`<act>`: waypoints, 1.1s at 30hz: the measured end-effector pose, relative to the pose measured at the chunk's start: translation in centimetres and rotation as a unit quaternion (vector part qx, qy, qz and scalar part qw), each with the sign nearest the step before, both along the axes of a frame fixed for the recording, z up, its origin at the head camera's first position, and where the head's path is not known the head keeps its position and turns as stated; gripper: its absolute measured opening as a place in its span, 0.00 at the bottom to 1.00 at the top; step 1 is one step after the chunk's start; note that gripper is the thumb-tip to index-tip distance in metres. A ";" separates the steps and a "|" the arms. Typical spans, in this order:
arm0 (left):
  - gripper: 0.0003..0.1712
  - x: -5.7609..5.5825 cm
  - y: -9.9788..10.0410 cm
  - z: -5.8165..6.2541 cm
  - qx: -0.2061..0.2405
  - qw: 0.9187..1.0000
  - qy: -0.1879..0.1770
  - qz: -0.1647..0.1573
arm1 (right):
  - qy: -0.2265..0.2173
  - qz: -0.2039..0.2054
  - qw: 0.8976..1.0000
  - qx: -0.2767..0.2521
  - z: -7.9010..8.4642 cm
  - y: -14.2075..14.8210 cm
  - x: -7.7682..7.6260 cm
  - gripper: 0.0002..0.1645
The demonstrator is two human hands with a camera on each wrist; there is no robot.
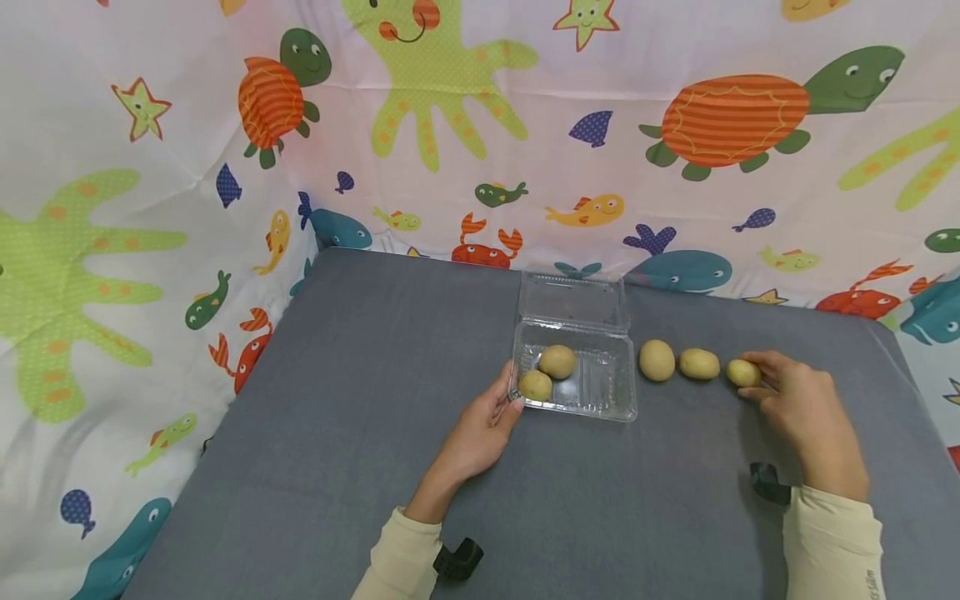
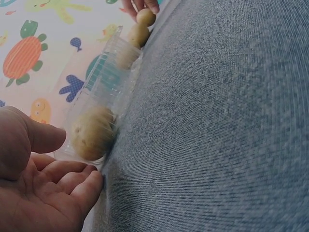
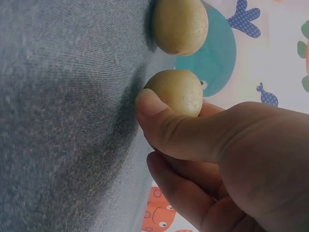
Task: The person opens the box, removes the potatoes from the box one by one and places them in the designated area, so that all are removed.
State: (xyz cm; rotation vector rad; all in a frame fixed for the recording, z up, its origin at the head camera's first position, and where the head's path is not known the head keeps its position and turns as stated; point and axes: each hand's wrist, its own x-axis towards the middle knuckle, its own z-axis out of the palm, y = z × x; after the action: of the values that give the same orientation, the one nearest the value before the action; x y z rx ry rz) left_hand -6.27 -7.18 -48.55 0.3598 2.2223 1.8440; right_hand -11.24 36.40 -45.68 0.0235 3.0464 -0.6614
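Note:
A clear plastic clamshell container (image 1: pixel 600 400) lies with its lid (image 1: pixel 573 302) folded back. Inside, at its left, are two potatoes, one (image 1: pixel 557 362) behind the other (image 1: pixel 536 386). My left hand (image 1: pixel 480 429) holds the container's front left corner between thumb and fingers; in the left wrist view the fingers (image 2: pixel 87 186) lie low beside its wall. To the right of the container, my right hand (image 1: pixel 810 404) pinches a small potato (image 1: pixel 742 373) between thumb and fingertips. The right wrist view shows the thumb (image 3: pixel 152 104) across that potato's near side.
Two more potatoes, a larger round one (image 1: pixel 657 361) and an oblong one (image 1: pixel 699 364), sit in a row between the container and my right hand. The grey cloth-covered table (image 1: pixel 337 375) meets a sea-animal print curtain (image 1: pixel 450 192) at the back and left.

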 end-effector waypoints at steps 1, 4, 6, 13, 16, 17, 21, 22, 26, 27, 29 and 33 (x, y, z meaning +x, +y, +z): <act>0.38 0.0 0.0 0.0 0.002 1.000 0.002 0.000 | 0.001 0.002 1.000 0.001 0.0 0.0 0.0 0.29; 0.38 0.0 0.0 0.0 0.006 1.000 0.002 0.001 | 0.005 0.008 1.000 0.003 -0.1 0.1 -0.1 0.29; 0.38 0.0 0.0 0.0 0.007 1.000 0.001 0.001 | 0.007 0.009 1.000 0.005 -0.2 0.2 -0.1 0.29; 0.38 0.0 0.1 0.0 -0.002 1.000 0.002 0.000 | 0.023 0.018 1.000 0.000 -0.1 0.1 0.0 0.30; 0.38 0.0 0.0 0.0 -0.004 1.000 0.000 0.002 | 0.021 0.029 0.999 -0.005 -0.1 0.0 0.0 0.32; 0.38 0.0 0.0 0.0 -0.005 1.000 0.001 0.003 | 0.016 0.031 0.999 -0.007 -0.1 -0.1 0.1 0.32; 0.38 0.1 0.0 0.0 -0.005 1.000 0.002 0.002 | 0.004 0.032 0.999 -0.003 -0.2 -0.4 0.2 0.34; 0.38 0.1 0.0 0.0 -0.005 1.000 0.004 0.002 | 0.002 0.031 1.000 -0.003 -0.1 -0.4 0.2 0.34; 0.38 0.2 -0.1 -0.2 -0.004 1.000 0.008 0.001 | 0.008 0.027 1.000 -0.001 -0.1 -0.3 0.3 0.31; 0.38 0.1 -0.1 -0.2 -0.003 1.000 0.009 0.001 | 0.011 0.028 1.000 0.000 -0.1 -0.3 0.3 0.31; 0.38 0.1 -0.1 -0.2 -0.001 1.000 0.009 0.001 | 0.013 0.026 1.000 0.001 -0.1 -0.2 0.4 0.30; 0.38 0.0 0.0 -0.3 0.001 1.000 0.008 0.000 | 0.014 0.024 1.000 0.004 0.0 -0.2 0.5 0.31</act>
State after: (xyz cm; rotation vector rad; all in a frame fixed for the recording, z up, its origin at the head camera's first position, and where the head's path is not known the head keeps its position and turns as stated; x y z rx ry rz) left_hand -6.24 -7.22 -48.81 0.3776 2.2306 1.8500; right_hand -10.73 36.22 -45.70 -0.0602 3.0660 -0.6521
